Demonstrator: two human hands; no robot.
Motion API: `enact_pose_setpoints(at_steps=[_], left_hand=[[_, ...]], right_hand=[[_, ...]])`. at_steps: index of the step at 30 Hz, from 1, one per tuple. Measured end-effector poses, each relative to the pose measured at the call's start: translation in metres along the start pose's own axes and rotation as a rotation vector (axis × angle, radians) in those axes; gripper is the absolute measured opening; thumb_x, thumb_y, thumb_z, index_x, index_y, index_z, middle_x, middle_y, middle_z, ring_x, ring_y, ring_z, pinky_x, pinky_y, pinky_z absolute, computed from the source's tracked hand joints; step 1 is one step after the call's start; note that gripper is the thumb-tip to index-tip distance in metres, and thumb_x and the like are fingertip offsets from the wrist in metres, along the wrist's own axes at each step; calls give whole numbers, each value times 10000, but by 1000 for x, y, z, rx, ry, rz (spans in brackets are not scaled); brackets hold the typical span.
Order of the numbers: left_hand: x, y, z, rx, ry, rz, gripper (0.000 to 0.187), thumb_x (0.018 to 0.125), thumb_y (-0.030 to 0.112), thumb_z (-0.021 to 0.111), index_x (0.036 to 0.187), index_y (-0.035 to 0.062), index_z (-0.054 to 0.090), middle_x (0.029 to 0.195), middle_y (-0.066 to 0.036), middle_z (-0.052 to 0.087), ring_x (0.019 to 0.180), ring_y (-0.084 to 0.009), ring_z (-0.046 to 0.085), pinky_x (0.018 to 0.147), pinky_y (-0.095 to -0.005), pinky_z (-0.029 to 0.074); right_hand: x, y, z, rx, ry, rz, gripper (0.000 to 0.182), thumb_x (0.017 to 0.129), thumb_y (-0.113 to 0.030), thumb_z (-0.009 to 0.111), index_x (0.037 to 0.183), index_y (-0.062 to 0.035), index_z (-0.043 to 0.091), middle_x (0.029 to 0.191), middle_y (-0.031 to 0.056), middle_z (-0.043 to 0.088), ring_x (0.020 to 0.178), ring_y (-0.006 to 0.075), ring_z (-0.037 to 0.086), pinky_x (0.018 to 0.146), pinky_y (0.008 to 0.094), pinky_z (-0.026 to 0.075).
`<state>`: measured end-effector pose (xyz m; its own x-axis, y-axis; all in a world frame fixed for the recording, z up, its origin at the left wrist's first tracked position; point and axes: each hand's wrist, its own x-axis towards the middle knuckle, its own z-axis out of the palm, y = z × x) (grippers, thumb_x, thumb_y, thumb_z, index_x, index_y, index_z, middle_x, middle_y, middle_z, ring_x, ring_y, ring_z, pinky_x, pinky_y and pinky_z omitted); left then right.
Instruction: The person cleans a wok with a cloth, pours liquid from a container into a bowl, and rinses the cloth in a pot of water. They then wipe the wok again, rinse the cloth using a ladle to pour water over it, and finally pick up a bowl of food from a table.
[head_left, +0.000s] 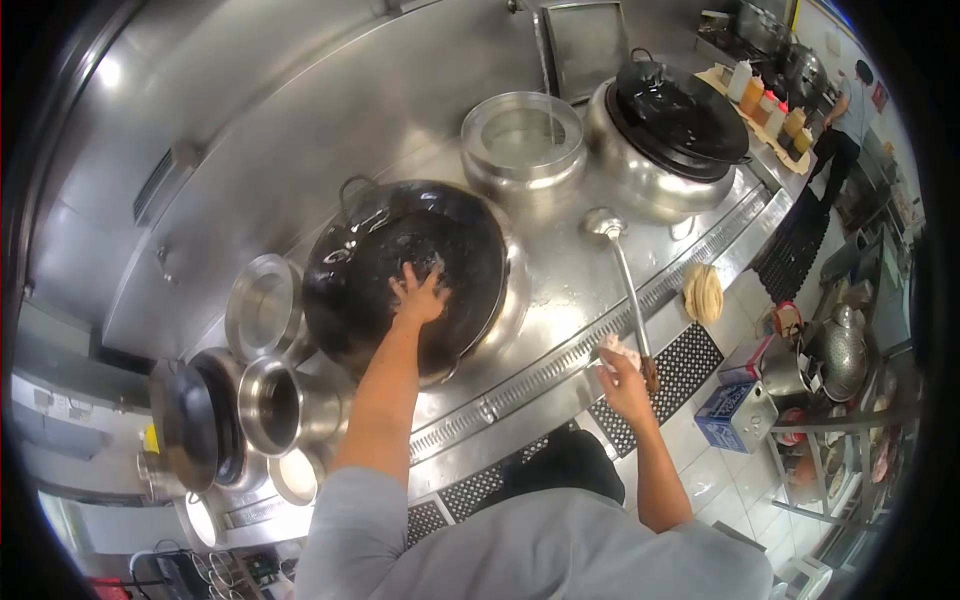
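Observation:
My left hand [420, 295] is spread with its fingers apart, over or against the inside of a large black wok [450, 240] with a wet, shiny surface. Nothing shows in its grasp. To the right, at the counter's front edge, my right hand [624, 378] is closed around a crumpled pale cloth [618, 350]. Just beside that hand is the wooden handle end of a long metal ladle [628, 275], whose bowl rests on the steel counter. A bundled brush of pale strands [703, 293] lies further right on the counter edge.
Behind stand a round water pot [523, 135] and a second black wok [685, 115]. Sauce bottles [765, 108] line the far right, near another person [848, 120]. At left are steel pots [272, 405] and a tilted wok [188, 425]. A blue-and-white tin [735, 415] is at lower right.

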<state>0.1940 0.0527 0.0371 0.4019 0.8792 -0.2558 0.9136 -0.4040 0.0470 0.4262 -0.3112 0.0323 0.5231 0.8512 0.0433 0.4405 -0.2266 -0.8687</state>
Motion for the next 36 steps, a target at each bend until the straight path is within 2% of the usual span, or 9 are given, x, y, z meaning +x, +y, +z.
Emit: enact_pose_setpoints(at_steps=[6,9,12,16,19,23,28,32,36], left_hand=[[34,-24,62,-90,385,238,321,815,87,584,1129,101,651,1242,-156,581,1221,-365,482,1045,-493,347],[-13,3,-24,-475,-91,88,249,799,33,534,1015,73,650,1081,-170,615,1062,-345,556,836,-440,489],[-24,-22,-24,-1467,10,-138,265,795,43,483,1009,126,617,1060,-96,594,1015,-295,556,792,-444,490],[-30,-35,-35,-1964,-13,-325,299,935,354,424,1131,164,547,1206,-71,550,1107,-291,530,857,-565,427],[16,-68,3,-2333,-162,-263,515,969,554,323,1221,159,536,1283,-112,527,1181,-328,498,980,-508,406],[34,-75,39,-2429,-310,1023,565,982,553,317,1287,119,514,1297,-108,544,1205,-304,506,1020,-451,399],[13,-16,-45,-2423,-208,-151,541,988,514,382,1296,88,512,1268,-107,562,1169,-280,533,1003,-439,416],[40,18,-79,-1934,-349,85,418,925,312,633,1228,34,561,1176,-128,598,1108,-261,563,948,-432,458],[45,114,-124,-1675,121,330,330,916,269,651,1064,-21,601,1009,-102,627,867,-203,586,821,-341,471]], right_hand=[[119,-109,35,362,-210,-160,384,895,-116,564,1267,-18,557,1221,219,596,1062,308,633,894,370,512],[197,-157,136,262,-255,-107,526,859,-255,646,1302,-1,521,1268,230,563,1122,322,593,938,371,485],[250,-161,197,377,-419,282,585,823,-343,682,1289,-17,545,1253,223,580,1094,315,612,905,382,496],[255,-158,263,599,-590,274,512,821,-389,673,1160,-8,631,1160,239,630,1075,353,621,887,405,490],[218,-186,303,270,-58,-126,340,843,-353,640,860,-15,667,849,212,673,824,388,654,774,450,513],[181,-218,283,166,53,-488,283,890,-279,569,747,-40,618,737,202,630,757,396,622,706,477,494],[266,-192,280,72,23,-128,441,966,-352,434,795,-17,664,806,239,660,780,444,634,768,523,499],[266,-182,166,-106,-56,-192,388,920,-392,535,988,-32,664,1014,224,647,997,403,601,883,462,474],[204,-1,30,-386,332,-32,337,849,-268,622,1111,-56,630,1113,207,636,1007,378,620,852,445,496]])
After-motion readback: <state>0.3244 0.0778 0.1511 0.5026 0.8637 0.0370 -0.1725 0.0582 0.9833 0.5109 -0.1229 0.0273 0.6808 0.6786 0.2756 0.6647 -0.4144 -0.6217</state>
